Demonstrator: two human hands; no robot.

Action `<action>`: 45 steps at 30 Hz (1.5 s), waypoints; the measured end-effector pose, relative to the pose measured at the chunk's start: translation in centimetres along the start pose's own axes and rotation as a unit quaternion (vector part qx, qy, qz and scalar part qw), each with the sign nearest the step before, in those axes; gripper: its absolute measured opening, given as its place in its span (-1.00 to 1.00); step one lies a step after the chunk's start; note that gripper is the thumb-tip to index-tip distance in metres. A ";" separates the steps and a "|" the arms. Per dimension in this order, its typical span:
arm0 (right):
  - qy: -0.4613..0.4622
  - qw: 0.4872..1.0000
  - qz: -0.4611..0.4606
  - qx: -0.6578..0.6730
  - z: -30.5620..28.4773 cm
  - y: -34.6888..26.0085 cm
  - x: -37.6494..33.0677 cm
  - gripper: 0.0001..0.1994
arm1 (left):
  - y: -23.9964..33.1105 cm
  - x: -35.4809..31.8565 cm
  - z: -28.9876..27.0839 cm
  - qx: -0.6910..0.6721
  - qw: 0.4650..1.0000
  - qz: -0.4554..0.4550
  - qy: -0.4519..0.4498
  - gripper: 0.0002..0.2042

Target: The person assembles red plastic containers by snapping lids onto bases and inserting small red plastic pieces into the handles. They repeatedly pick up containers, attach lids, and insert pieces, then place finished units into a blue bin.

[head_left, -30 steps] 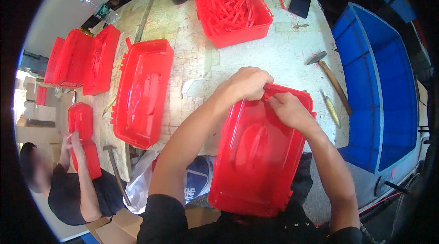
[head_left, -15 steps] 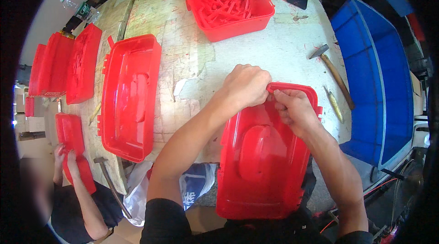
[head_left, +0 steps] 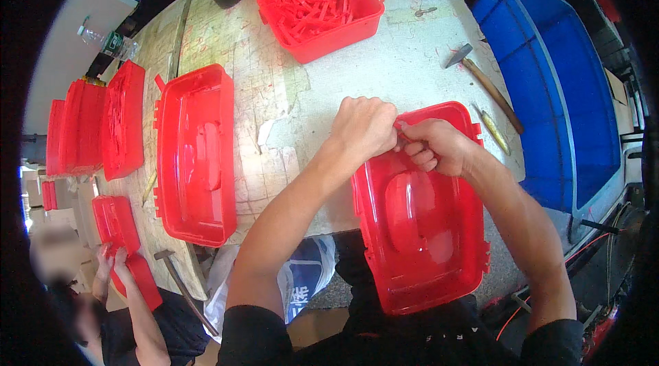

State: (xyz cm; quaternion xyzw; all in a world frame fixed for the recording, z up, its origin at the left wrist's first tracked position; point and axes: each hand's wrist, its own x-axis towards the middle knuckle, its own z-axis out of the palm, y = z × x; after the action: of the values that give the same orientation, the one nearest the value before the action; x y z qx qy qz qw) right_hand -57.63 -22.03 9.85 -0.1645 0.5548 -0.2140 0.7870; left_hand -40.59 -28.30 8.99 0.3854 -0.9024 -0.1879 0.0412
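A red plastic toolbox lid [head_left: 439, 256], inside up with a raised oval in its middle, lies before me, its far end on the table. My left hand [head_left: 367, 126] is closed at the lid's far left corner, thumb and fingertips hidden. Close beside it, my right hand [head_left: 439, 146] is closed over the lid's far end, thumb against bent fingers. A small reddish bit shows between the two hands, too small to name.
To the left lies another red lid [head_left: 195, 222]. A red box of thin red strips [head_left: 316, 43] stands at the back. Right are a hammer [head_left: 491, 88], a yellow-handled tool [head_left: 494, 133] and a blue crate [head_left: 570, 91]. At far left a co-worker's hands [head_left: 113, 263] handle a red case.
The lid has turned and its near end has swung to the right. My right hand has come off the far rim and moved closer to my left hand. The whole view has shifted slightly.
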 end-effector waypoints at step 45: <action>0.258 0.872 -0.373 -0.183 1.4 5.0 2.0 -0.73 | -0.5 0.6 1.3 -0.043 0.997 0.060 -0.004 -0.64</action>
State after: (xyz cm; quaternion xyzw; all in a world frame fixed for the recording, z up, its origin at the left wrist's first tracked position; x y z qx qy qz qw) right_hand -54.97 -18.75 6.26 -0.4388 0.6649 -0.4213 0.4333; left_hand -40.97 -28.62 7.59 0.3273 -0.9154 -0.2251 0.0655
